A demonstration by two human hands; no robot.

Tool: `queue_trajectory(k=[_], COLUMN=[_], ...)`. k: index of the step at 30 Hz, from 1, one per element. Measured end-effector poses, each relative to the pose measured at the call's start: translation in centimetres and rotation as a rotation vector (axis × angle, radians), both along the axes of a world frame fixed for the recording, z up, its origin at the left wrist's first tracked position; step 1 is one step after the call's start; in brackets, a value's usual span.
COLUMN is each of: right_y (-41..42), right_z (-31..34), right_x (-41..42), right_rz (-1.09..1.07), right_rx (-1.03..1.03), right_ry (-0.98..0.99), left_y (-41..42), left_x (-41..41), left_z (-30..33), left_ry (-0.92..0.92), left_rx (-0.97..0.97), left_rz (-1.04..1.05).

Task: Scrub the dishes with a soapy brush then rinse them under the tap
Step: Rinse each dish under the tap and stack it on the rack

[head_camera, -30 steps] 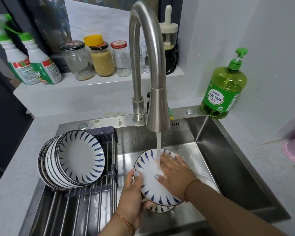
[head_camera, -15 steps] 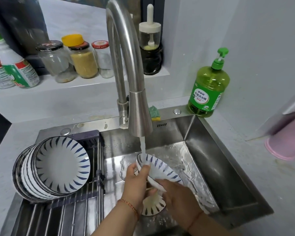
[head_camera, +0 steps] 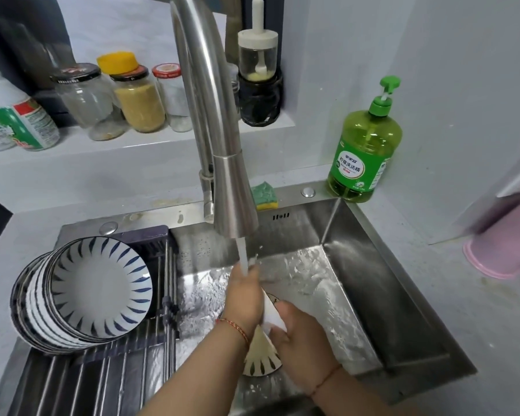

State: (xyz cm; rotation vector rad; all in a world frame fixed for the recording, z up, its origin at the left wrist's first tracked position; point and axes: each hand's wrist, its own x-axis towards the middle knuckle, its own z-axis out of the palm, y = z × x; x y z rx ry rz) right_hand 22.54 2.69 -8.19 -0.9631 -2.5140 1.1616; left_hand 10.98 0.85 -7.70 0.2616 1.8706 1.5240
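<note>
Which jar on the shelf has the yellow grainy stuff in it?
The middle jar, black-lidded with a yellow sponge on top; its neighbours look nearly empty.

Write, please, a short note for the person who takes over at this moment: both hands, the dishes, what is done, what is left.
Left hand and right hand both grip one plate, held on edge under the running tap.
A second plate lies in the sink below.
The stack of plates leans in the drying rack.
Left: finish rinsing this plate, rack it, then the one below.
</note>
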Motion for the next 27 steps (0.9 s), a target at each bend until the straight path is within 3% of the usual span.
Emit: queue_trajectory(k=[3,7,10,16,23,27], right_y=[-0.4,-1.0,-1.0,-0.2,1.6,1.2], right_z=[0.5,1.1,2.0,1.4,0.9,-0.1], right_x=[-0.1,-0.7,-1.4,-2.7,-3.7,-4.1], right_rz=[-0.060,-0.119,-0.163,-0.341,-0.367,-0.454], right_rx=[-0.036,-0.132,-0.253,-0.765,-1.325,-1.567], right_ry=[0.051,0.167,0.235,0.498,0.692,0.715], left_y=[0.0,-0.8,-1.7,-3.8,-6.4,-7.2], left_x=[-0.7,-1.5,-1.6,-1.2,-1.7,-2.6], left_z=[0.2,-0.8,-1.5,-3.9,-3.1,-2.1], left_ry=[-0.052,-0.296,-0.391,-0.464,-0.756,-0.821], left_rx=[0.014,0.057,0.074,0.056,0.338,0.471], left_rz=[0.006,0.172,0.165,0.218,0.266,0.311])
